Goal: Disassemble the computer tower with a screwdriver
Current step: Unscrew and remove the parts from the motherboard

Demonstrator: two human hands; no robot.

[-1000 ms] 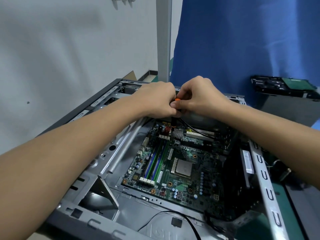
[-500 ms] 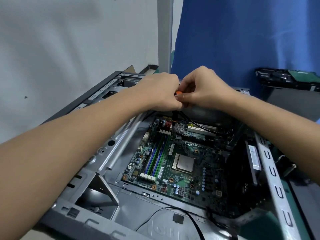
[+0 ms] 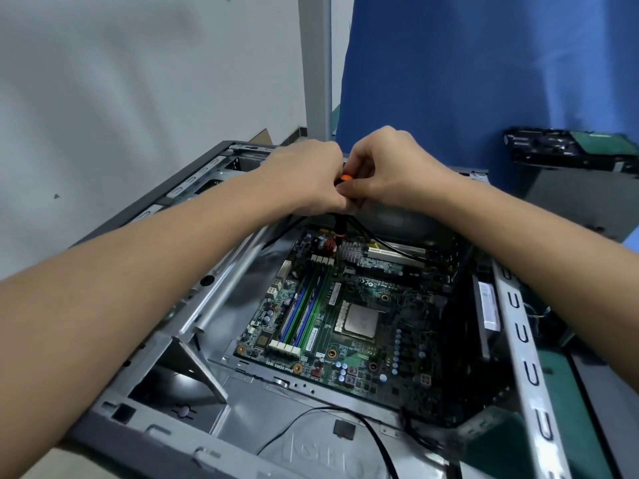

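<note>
The open grey computer tower (image 3: 193, 440) lies on its side, its green motherboard (image 3: 349, 323) exposed inside. Over the board's far edge my left hand (image 3: 307, 181) and my right hand (image 3: 390, 167) meet, both curled round a screwdriver (image 3: 340, 226) with an orange-and-black handle. The handle is mostly hidden in my fingers. Its dark shaft points straight down to the far end of the board, near a small silver heatsink (image 3: 351, 252). The tip is too small to make out.
Black cables (image 3: 387, 247) run under my hands across the board's far end; another black cable (image 3: 332, 414) loops over the case floor in front. A removed drive (image 3: 567, 150) lies at the right on a grey surface. Blue cloth (image 3: 484, 81) and a grey post (image 3: 316, 63) stand behind.
Both hands stay joined on the screwdriver at the same place on the board. The view has shifted slightly; the fingers have shifted a little on the handle.
</note>
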